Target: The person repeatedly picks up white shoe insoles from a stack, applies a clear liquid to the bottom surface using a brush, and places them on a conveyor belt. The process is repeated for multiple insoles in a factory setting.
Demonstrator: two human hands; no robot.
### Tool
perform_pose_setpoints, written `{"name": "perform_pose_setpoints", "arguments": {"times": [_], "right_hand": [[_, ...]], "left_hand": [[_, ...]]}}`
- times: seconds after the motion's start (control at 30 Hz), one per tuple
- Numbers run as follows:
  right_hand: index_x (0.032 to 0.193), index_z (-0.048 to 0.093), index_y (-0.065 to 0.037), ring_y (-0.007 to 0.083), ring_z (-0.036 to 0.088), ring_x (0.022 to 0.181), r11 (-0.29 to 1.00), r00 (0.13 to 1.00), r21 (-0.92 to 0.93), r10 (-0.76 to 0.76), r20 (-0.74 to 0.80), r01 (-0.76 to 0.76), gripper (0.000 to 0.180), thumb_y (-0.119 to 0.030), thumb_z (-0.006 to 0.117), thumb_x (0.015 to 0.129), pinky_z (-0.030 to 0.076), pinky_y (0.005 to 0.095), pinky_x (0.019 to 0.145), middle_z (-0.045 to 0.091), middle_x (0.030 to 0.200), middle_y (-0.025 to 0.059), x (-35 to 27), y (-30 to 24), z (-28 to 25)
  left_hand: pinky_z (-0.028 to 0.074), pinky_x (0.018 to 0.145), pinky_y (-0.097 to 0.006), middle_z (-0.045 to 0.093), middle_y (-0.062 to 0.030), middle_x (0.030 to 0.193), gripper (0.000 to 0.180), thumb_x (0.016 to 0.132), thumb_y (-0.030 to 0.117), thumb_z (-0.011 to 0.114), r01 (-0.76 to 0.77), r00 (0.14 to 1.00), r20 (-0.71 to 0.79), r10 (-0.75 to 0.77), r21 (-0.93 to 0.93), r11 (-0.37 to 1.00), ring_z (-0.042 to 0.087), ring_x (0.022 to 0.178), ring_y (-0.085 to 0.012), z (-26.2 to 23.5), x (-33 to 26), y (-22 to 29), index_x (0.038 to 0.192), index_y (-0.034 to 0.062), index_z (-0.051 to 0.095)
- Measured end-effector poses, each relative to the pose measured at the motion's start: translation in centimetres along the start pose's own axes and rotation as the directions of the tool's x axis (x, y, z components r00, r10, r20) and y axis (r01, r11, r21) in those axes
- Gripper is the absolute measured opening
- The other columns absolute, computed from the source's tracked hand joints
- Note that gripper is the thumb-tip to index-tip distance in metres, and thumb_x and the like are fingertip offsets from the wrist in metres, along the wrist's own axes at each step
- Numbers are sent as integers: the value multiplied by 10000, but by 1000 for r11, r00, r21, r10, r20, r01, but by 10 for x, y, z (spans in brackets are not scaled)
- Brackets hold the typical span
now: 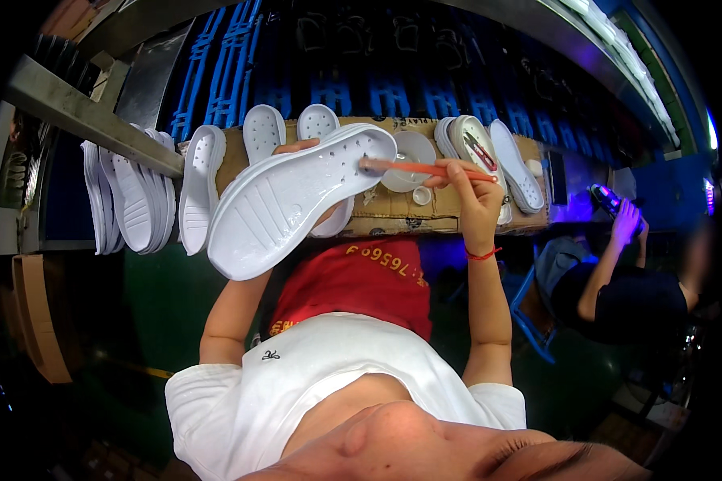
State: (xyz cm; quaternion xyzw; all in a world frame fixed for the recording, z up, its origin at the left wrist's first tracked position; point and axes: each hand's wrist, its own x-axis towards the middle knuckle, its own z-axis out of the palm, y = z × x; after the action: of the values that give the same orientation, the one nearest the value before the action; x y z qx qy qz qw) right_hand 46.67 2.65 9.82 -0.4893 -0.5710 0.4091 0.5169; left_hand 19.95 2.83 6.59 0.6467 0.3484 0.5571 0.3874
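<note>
The fingers (457, 172) of the right hand (472, 196) are pinched narrow around the orange handle of a small brush (413, 168), which lies nearly level and points toward the person's left. Its bristle tip touches the inner face of a white shoe sole (289, 200), near the sole's upper end. The left hand (309, 156) holds that sole from behind; only a thumb and a bit of finger show past its edge, curled closed on the rim, so the sole stands tilted in the air in front of the chest, its wide end low and to the left. A red string sits on the right wrist (483, 255).

Just behind the sole is a cardboard-covered tabletop (393, 210). On it, close to the brush, stand a round white bowl (411, 156) and a small white cup (422, 195). More white soles lean upright along the back edge (263, 132), and a thick row of them (136, 200) is stacked on edge to the left, under a grey metal bar (88, 119). To the right another sole carries a pair of red-handled snips (480, 151).

Blue racks (233, 64) fill the wall beyond. Far right, another person (626, 289) in dark clothes sits with a hand raised to a purple-lit object.
</note>
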Motion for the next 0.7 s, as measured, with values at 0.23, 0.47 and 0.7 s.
{"name": "perform_pose_setpoints", "arguments": {"times": [0.23,0.47,0.7], "right_hand": [[1039,637,87,206,681,757,925,987,374,10,160,-70,243,-124,535,977,519,277,728,696,821,156,-45,-16,43],[1073,619,38,170,657,727,783,788,487,-7,-616,388,287,-217,508,1004,485,246,700,683,802,90,-61,-16,-30],[1057,621,41,140,634,701,861,846,450,45,-531,236,284,-219,524,994,473,240,686,679,782,93,-66,-15,-25]], "left_hand": [[459,1054,-358,531,-128,1294,736,672,94,849,231,971,193,-143,-576,785,515,1238,-246,11,25,6,1308,50,481],[476,941,-381,539,-123,1192,653,742,184,753,-232,862,379,337,-295,927,542,1113,-253,26,154,10,1302,67,439],[465,910,-373,594,-89,1120,248,956,214,500,25,987,142,77,-606,795,567,1088,-223,35,365,46,1166,89,544]]}}
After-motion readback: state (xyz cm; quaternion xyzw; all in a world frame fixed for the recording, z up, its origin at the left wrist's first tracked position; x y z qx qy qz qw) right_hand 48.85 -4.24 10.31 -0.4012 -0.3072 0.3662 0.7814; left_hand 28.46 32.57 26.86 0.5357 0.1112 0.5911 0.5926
